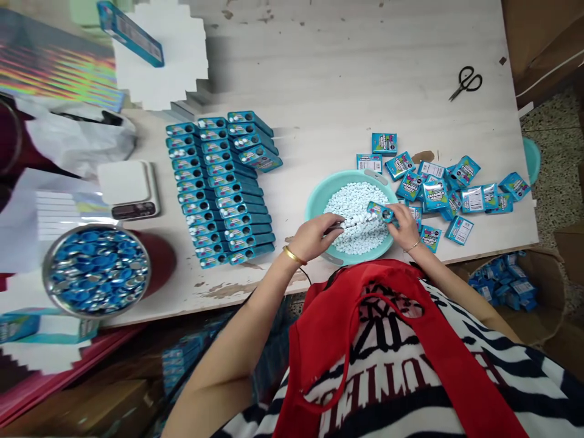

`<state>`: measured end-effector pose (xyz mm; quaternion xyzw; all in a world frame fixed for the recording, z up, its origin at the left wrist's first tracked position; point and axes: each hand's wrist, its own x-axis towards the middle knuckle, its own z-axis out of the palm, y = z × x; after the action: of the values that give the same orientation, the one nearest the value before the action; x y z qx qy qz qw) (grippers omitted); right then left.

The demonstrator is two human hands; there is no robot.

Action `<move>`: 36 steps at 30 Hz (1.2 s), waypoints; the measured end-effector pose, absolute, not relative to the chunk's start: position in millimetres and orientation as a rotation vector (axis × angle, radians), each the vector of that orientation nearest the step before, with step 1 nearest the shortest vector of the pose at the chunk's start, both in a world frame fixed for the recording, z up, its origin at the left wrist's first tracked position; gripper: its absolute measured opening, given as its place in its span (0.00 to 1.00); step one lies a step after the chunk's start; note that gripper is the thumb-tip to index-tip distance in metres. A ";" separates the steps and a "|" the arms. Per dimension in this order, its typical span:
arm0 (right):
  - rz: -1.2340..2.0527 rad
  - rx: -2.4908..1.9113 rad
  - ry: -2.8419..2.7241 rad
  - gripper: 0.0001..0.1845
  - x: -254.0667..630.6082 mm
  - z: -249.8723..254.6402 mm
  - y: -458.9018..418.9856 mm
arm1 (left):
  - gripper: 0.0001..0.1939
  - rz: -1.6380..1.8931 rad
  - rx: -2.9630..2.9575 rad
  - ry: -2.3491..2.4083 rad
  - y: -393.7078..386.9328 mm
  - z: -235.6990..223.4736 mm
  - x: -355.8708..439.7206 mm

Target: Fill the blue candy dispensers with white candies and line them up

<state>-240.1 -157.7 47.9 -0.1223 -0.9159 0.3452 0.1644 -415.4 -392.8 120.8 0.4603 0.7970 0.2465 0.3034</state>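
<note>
A teal bowl [314,201] full of small white candies [353,213] sits at the table's near edge. Over it, my left hand [314,234] is closed around a small scoop-like tool carrying white candies toward the right. My right hand [404,222] grips a small blue box [381,211], its round opening facing the scoop. Both hands hover just above the candies.
Rows of filled blue boxes [219,188] lie left of the bowl. Loose blue boxes [456,188] are scattered to the right. A metal bowl of blue caps [97,271], a scale [130,190], scissors [466,82] and a floor carton of boxes [502,283] are around.
</note>
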 end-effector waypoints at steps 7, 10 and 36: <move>1.033 -0.153 -2.659 0.29 -251.1 40.4 -180.8 | 0.12 -0.133 1.419 2.262 -353.2 196.8 -391.7; 1.080 -0.148 -2.629 0.29 -251.0 39.0 -185.4 | 0.13 -0.276 1.489 2.268 -343.3 220.1 -381.0; 0.516 -1.329 -2.859 0.34 -425.3 -10.2 -13.2 | 0.19 0.431 0.824 2.779 -429.7 68.5 -593.5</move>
<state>-425.3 -13.2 -10.2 -0.4157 -0.8946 0.1615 -0.0267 -593.5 -429.7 68.5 0.2795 0.9430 0.1464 0.1053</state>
